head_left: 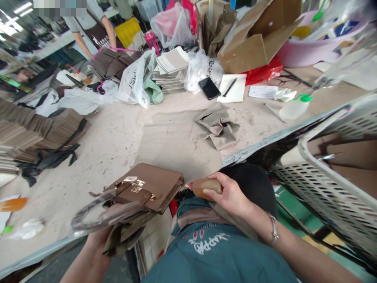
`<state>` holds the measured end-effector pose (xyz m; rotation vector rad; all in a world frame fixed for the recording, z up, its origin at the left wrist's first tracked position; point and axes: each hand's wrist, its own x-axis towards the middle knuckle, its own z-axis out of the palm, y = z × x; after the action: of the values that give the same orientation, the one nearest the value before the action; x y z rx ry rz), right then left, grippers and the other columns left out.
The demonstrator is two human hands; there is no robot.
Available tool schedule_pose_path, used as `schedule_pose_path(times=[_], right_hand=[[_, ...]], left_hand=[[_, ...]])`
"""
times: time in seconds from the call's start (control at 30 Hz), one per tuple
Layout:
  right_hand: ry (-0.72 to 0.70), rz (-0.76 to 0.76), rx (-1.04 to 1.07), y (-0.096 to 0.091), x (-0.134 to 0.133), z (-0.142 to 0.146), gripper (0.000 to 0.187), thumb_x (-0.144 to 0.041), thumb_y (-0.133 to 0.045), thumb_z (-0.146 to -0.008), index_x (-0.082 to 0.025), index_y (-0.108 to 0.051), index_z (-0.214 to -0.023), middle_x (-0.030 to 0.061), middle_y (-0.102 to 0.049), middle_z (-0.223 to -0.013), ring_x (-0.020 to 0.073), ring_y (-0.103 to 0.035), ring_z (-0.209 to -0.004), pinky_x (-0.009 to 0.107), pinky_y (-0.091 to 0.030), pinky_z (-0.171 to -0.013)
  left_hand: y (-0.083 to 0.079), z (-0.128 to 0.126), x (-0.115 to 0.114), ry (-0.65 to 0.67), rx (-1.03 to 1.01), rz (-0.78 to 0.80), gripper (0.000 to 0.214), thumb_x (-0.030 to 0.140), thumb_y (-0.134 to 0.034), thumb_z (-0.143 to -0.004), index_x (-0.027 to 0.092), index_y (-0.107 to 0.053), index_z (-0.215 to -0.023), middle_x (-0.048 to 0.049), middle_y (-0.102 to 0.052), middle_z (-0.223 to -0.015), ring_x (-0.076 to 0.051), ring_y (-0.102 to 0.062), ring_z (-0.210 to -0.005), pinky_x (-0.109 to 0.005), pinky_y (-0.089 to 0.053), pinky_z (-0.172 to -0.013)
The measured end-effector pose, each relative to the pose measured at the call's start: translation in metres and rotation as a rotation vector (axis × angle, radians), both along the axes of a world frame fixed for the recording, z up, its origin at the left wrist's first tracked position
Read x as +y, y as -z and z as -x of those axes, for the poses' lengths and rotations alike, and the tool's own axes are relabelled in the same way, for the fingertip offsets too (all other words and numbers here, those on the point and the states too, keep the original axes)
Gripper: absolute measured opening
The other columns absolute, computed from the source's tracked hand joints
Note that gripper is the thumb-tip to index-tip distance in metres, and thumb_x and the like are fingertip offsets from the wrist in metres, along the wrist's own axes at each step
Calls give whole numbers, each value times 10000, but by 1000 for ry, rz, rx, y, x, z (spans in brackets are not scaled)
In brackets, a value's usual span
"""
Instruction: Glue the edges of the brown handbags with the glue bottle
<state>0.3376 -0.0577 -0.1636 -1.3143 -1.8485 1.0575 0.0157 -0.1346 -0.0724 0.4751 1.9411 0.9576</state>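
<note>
A brown handbag with gold-coloured metal fittings lies tilted at the table's front edge, its carry handle wrapped in clear plastic. My left hand grips it from the near side, behind the handle, with most fingers hidden. Crumpled brown paper hangs below the bag by that hand. In my right hand is a squeeze bottle of amber liquid, fingers wrapped round it. Its red-collared nozzle points left and meets the bag's right side edge; whether the tip touches, I cannot tell.
Crumpled paper lies on a paper sheet. Behind are a phone, a notepad and stacked panels. Brown piles stand left. A plastic crate is close on my right. Another person stands across the table.
</note>
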Motion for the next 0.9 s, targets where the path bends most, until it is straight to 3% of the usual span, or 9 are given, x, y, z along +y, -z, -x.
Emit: schedule_pose_path(times=[0.1,0.17,0.3,0.43,0.6,0.73,0.9], right_hand=[[-30,-22,-17,-1,0,1,291,-323,-685,-760,-209,-564,-999,38,-621,-910,176,-603,-801,301,-511,-724],[-52,-23,-37,-2,0,1,291,-329,-684,-764,-210,-565,-1003,38,-618,-917,177,-604,-810,306,-509,-736],[-74,-26,-61,-2,-2,1,318,-351,-675,-777,-205,-555,-1032,48,-609,-946,183,-605,-830,315,-514,-751],[-86,-98,-64,-1,-9,0,331,-324,-676,-779,-199,-545,-1056,61,-600,-960,200,-599,-868,327,-518,-767],[-75,-144,-67,1,-14,-7,357,-321,-656,-800,-192,-536,-1110,78,-581,-966,207,-586,-863,342,-514,-774],[-53,-156,-9,4,-10,-9,368,-336,-676,-785,-200,-533,-1096,63,-592,-941,202,-582,-858,332,-514,-760],[-110,-174,4,9,-8,-3,373,-312,-701,-763,-202,-525,-1074,55,-591,-940,196,-576,-862,320,-515,-754]], left_hand=[[-24,-22,33,-119,-230,144,326,336,-604,-702,79,-679,-890,-73,-709,-677,-276,-677,-756,-431,-552,-711],[-35,-31,53,-103,-301,180,367,255,-569,-734,21,-635,-1008,-88,-717,-728,-262,-682,-764,-442,-544,-723],[-39,-35,83,5,-336,178,439,236,-603,-733,-49,-581,-1066,-113,-723,-768,-211,-679,-630,-373,-539,-642],[-38,-41,104,86,-363,170,423,239,-590,-766,-70,-565,-1054,-118,-716,-757,-198,-683,-624,-341,-524,-628],[-40,-47,115,102,-399,153,353,210,-581,-758,-54,-583,-992,-125,-720,-749,-217,-693,-631,-343,-541,-598],[-39,-40,114,86,-444,213,201,150,-578,-720,43,-633,-880,-133,-730,-722,-239,-699,-614,-354,-576,-584],[-40,-37,109,64,-438,224,172,147,-582,-724,73,-646,-865,-143,-733,-723,-246,-696,-599,-343,-587,-550]])
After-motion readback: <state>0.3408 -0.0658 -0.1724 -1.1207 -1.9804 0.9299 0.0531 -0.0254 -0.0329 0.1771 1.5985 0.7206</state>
